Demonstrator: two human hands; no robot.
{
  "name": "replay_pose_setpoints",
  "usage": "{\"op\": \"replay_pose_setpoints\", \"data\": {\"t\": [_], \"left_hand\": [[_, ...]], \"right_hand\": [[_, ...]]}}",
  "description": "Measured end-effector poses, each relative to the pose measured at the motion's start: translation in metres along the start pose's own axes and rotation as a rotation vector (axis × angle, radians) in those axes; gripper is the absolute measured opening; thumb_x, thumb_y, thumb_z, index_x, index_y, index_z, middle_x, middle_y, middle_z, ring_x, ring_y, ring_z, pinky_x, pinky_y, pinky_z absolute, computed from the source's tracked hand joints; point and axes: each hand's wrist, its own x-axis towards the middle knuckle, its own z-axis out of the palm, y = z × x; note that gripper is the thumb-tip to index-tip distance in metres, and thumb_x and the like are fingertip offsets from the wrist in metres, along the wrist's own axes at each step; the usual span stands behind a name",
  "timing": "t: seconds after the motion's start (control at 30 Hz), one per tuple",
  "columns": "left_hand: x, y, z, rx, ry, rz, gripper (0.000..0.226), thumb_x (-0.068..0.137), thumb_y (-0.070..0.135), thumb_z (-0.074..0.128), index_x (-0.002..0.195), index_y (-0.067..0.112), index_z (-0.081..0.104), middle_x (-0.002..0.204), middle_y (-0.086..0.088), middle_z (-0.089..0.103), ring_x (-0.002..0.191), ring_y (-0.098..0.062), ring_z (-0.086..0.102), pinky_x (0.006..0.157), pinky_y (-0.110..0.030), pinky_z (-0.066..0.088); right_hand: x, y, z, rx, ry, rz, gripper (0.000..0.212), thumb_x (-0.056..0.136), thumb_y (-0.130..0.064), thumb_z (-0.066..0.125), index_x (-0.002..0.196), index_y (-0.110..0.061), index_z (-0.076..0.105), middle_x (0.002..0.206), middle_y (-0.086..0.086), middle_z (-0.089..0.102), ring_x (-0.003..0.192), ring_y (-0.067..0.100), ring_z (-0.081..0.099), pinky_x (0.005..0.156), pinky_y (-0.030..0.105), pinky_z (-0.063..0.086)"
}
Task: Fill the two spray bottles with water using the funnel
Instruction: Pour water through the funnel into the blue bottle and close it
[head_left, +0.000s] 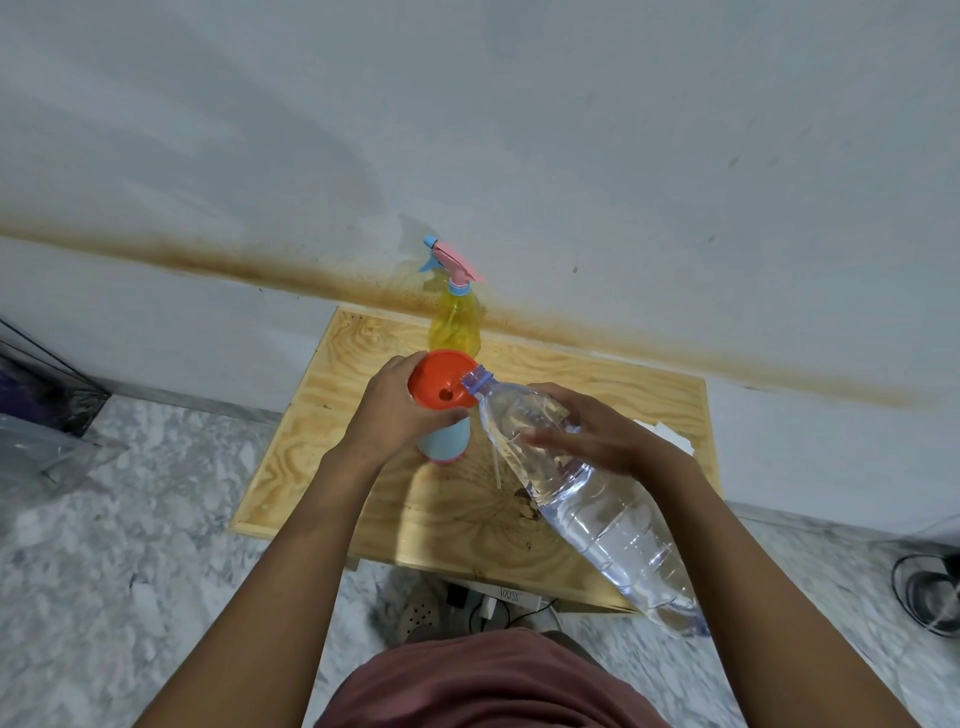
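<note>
Pouring step, by the look of it: left hand (395, 410) curls round the orange funnel (441, 387) from the side and steadies it on the neck of the blue bottle (444, 441), which stands upright near the middle of the table (332, 441). Right hand (597, 431) wraps over the upper body of the water bottle (587, 499), fingers curled on it. That bottle is tilted, base toward the person, mouth resting at the funnel's right rim. No stream visible, so cannot tell if water is running. Yellow bottle (456, 322) stands upright at the back of the table just behind the funnel, by the wall (519, 156), spray head on; fill level unclear. To do this well: bring the mouth further in over the funnel's hole, not the rim, or water may run down the outside. Raise the base slowly, since the big bottle is fairly full and likely to glug and surge. Keep the funnel pinned upright and watch the level in the funnel so it does not back up. Soft bottle walls may buckle, so squeeze lightly.
</note>
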Motion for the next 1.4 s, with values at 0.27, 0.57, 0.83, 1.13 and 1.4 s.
{"op": "replay_pose_setpoints", "data": {"t": [0.27, 0.57, 0.83, 1.13, 1.4], "left_hand": [[-0.001, 0.003, -0.001, -0.004, 0.0, -0.009, 0.087, 0.063, 0.038, 0.092, 0.137, 0.015, 0.052, 0.115, 0.004, 0.054, 0.106, -0.016, 0.055, 0.087, -0.027, 0.047], [-0.001, 0.004, -0.001, -0.004, -0.003, -0.015, 0.086, 0.063, 0.037, 0.092, 0.137, 0.016, 0.052, 0.116, 0.004, 0.054, 0.106, -0.016, 0.054, 0.088, -0.028, 0.048], [0.0, 0.002, -0.001, -0.014, -0.001, -0.021, 0.087, 0.063, 0.037, 0.092, 0.137, 0.017, 0.052, 0.118, 0.003, 0.055, 0.105, -0.014, 0.054, 0.085, -0.025, 0.045], [0.001, 0.0, -0.001, 0.009, -0.009, -0.018, 0.086, 0.061, 0.041, 0.092, 0.136, 0.021, 0.053, 0.118, 0.004, 0.056, 0.106, -0.015, 0.055, 0.087, -0.028, 0.047], [0.002, 0.003, -0.002, -0.003, -0.023, -0.02, 0.084, 0.061, 0.039, 0.092, 0.134, 0.022, 0.054, 0.117, 0.006, 0.054, 0.106, -0.015, 0.055, 0.086, -0.029, 0.048]], "right_hand": [[-0.001, -0.002, 0.0, 0.001, -0.009, 0.004, 0.058, 0.084, -0.056, 0.067, 0.136, -0.043, 0.048, 0.12, -0.018, 0.065, 0.098, 0.012, 0.069, 0.09, 0.037, 0.056], [-0.001, -0.007, -0.002, 0.006, -0.014, 0.014, 0.052, 0.084, -0.054, 0.068, 0.132, -0.047, 0.05, 0.116, -0.025, 0.063, 0.097, -0.001, 0.066, 0.08, 0.024, 0.056], [-0.002, -0.006, 0.001, -0.062, 0.034, -0.014, 0.059, 0.082, -0.06, 0.067, 0.136, -0.049, 0.047, 0.125, -0.024, 0.061, 0.107, -0.001, 0.062, 0.091, 0.029, 0.053], [-0.019, -0.014, 0.003, 0.059, 0.255, -0.164, 0.058, 0.081, -0.057, 0.07, 0.131, -0.058, 0.04, 0.127, -0.043, 0.048, 0.104, -0.012, 0.06, 0.075, 0.009, 0.05], [-0.009, -0.004, -0.012, 0.234, 0.743, -0.261, 0.06, 0.077, -0.057, 0.063, 0.133, -0.054, 0.039, 0.145, -0.013, 0.046, 0.129, 0.019, 0.053, 0.097, 0.043, 0.051]]}}
